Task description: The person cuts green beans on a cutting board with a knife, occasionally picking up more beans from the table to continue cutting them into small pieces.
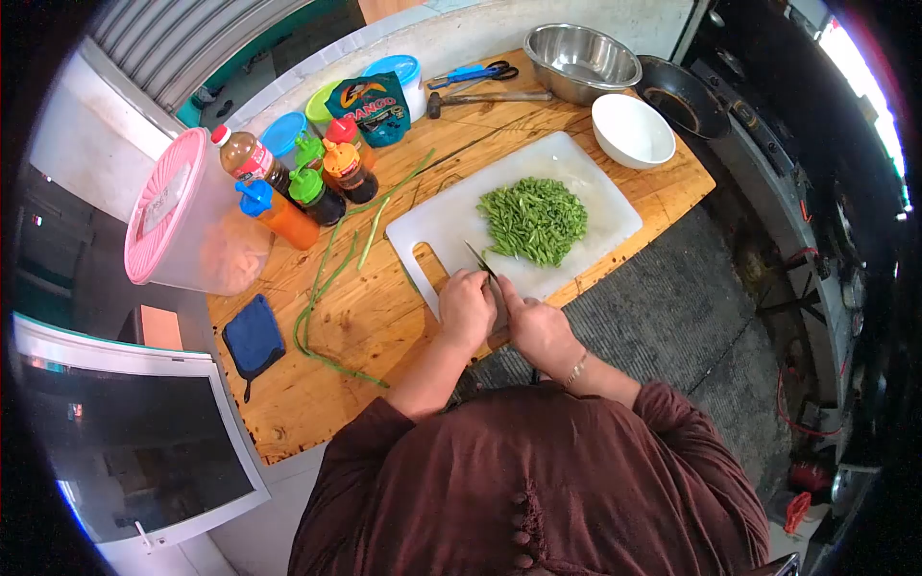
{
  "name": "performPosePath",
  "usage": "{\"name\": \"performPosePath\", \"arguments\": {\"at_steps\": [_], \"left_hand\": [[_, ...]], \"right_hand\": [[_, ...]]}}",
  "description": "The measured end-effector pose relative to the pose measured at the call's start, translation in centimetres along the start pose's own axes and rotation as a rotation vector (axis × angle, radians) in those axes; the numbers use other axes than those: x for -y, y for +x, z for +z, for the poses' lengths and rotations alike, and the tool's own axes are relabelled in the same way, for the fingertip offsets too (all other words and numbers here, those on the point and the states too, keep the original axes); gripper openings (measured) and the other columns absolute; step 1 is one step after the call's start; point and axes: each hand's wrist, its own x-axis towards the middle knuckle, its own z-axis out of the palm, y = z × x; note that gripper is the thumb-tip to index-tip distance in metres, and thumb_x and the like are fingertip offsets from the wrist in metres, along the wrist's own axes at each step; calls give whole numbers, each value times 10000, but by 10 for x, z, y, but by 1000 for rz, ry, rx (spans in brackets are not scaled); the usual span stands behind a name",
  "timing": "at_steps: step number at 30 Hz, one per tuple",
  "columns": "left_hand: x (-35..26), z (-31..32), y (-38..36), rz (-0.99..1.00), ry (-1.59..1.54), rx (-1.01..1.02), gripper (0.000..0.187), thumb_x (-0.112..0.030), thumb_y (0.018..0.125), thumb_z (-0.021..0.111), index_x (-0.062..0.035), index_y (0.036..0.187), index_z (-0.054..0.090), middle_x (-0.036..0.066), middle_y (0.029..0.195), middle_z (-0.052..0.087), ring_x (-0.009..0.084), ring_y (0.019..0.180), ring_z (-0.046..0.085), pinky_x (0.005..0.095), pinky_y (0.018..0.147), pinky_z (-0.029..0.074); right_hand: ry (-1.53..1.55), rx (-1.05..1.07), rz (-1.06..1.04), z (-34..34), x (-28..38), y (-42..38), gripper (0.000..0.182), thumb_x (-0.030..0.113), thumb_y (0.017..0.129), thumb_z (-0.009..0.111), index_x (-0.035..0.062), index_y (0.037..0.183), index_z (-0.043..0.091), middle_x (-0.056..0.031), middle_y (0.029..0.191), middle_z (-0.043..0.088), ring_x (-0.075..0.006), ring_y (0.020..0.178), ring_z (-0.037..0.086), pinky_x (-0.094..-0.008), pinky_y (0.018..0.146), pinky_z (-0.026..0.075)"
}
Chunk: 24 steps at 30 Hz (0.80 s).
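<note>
A white cutting board (437, 226) lies on the wooden table with a heap of chopped green beans (534, 221) on it. At the board's near edge my right hand (543, 333) is closed around a knife (483, 261), its dark blade pointing up and left toward the heap. My left hand (468, 309) is closed beside it, fingers curled against the blade near the board's handle slot. Whatever the left fingers pinch, if anything, is hidden. Several long uncut green beans (305, 322) trail across the table left of the board.
Sauce bottles (288, 221) and a pink-lidded tub (197, 226) stand at the left, by a blue pot holder (254, 335). Behind the board are a hammer (490, 97), scissors (495, 71), a steel bowl (583, 60) and a white bowl (634, 132). A pan (682, 94) sits at right.
</note>
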Motion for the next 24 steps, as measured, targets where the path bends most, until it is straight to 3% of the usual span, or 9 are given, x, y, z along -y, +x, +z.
{"name": "performPosePath", "arguments": {"at_steps": [3, 9, 16, 24], "left_hand": [[1, -1, -1, -8, -34, -20, 160, -39, 776, 649, 23, 905, 720, 184, 825, 671, 363, 798, 658, 439, 753, 523], [3, -5, 2, -19, -69, 69, 181, -33, 801, 632, 22, 951, 717, 180, 884, 666, 364, 849, 652, 444, 780, 520], [5, -5, 0, -77, -202, 38, 147, -42, 804, 638, 19, 917, 709, 176, 878, 675, 359, 838, 652, 448, 785, 520], [7, -3, 1, -31, -97, 47, 103, -57, 800, 644, 1, 860, 704, 175, 869, 674, 366, 838, 649, 454, 778, 519]], "right_hand": [[-25, -26, 15, 1, -6, -33, 605, 89, 869, 566, 39, 1455, 420, -176, 755, 641, -353, 638, 654, -450, 585, 539], [-7, -49, 30, -7, -7, -37, 536, 121, 912, 554, 67, 1436, 457, -185, 765, 637, -374, 637, 644, -467, 582, 526], [56, -76, 125, -20, -11, -17, 602, 120, 888, 537, 84, 1473, 403, -210, 812, 650, -400, 689, 659, -482, 646, 550], [-24, -10, 46, 1, 2, -30, 655, 105, 858, 544, 68, 1490, 374, -207, 800, 652, -376, 668, 665, -469, 618, 556]]}}
